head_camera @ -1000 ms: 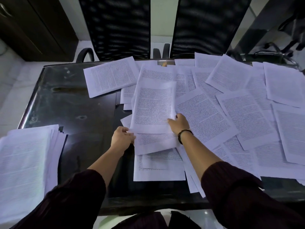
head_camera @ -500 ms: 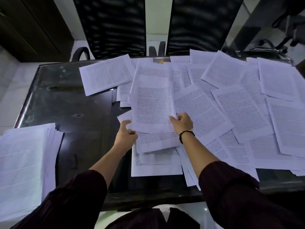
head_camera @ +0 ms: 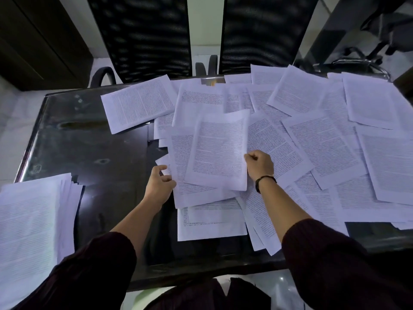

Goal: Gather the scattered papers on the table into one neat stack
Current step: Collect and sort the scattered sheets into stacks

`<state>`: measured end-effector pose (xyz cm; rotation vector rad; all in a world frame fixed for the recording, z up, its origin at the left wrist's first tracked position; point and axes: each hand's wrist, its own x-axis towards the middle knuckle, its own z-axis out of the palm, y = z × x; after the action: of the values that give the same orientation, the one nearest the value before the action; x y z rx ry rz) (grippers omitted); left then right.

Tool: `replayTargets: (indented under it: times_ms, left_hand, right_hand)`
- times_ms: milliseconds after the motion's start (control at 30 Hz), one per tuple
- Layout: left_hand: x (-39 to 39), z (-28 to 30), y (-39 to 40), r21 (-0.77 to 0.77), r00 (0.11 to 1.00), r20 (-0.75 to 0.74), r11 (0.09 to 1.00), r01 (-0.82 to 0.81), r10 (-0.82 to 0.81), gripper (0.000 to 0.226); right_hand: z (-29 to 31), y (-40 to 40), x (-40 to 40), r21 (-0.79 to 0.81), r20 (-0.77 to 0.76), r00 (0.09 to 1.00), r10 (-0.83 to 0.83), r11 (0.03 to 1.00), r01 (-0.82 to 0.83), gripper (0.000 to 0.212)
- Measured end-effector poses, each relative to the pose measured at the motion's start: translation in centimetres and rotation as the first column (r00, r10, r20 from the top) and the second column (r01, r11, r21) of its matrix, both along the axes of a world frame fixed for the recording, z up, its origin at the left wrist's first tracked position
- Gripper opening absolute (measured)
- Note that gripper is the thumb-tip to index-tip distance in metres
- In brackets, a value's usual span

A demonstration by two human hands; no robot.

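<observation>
Dark and glossy, the bench [head_camera: 89, 153] is carrying printed sheets spread over its middle and right side, many overlapping. Two black mesh chairs [head_camera: 143, 34] are standing at its far edge.

Your right hand [head_camera: 260, 165] is clenching around the right edge of a single sheet [head_camera: 220, 151], and that sheet is lying slightly curled on top of the scattered papers [head_camera: 324, 144] near the middle of the bench. A dark band is sitting on that wrist. Your left hand [head_camera: 159, 184] is resting at the left edge of the sheets just beneath, thumb and fingers half curled against the paper edges; I cannot tell whether that grip is actually pinching them.

At the near left corner a gathered stack [head_camera: 31, 224] is lying well apart from the loose pages, its edges fanning unevenly. One separate page [head_camera: 138, 104] is lying angled at the far left of the spread.
</observation>
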<state>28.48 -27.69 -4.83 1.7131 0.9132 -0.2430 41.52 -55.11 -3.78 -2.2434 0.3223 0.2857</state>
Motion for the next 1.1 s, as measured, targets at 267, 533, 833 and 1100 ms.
replayTargets:
  times_ms: [267,533,833,1100]
  left_hand:
    - [2.4,0.4,-0.9,0.109,0.999,-0.045,0.994,0.009,-0.004,0.058]
    - [2.4,-0.4,-0.5,0.128,0.989,-0.124,0.988,0.091,-0.075,0.042]
    - [1.6,0.8,-3.3,0.233,0.983,-0.156,0.964,0.127,-0.092,0.053]
    - [1.9,1.2,-5.7,0.243,0.978,-0.197,0.963,0.113,-0.065,0.084]
  right_hand:
    - [-1.8,0.6,-3.5,-0.058,-0.024,0.969,0.244,0.968,-0.245,0.019]
    - [-0.6,-5.4,0.8,-0.551,-0.298,0.916,0.269,0.735,-0.395,0.128]
    - [3.2,-2.8,-1.5,-0.743,-0.330,0.812,0.481,0.399,-0.538,0.019]
    - [2.8,-6.7,-6.3,-0.510,-0.223,0.934,0.278,0.783,-0.355,0.086]
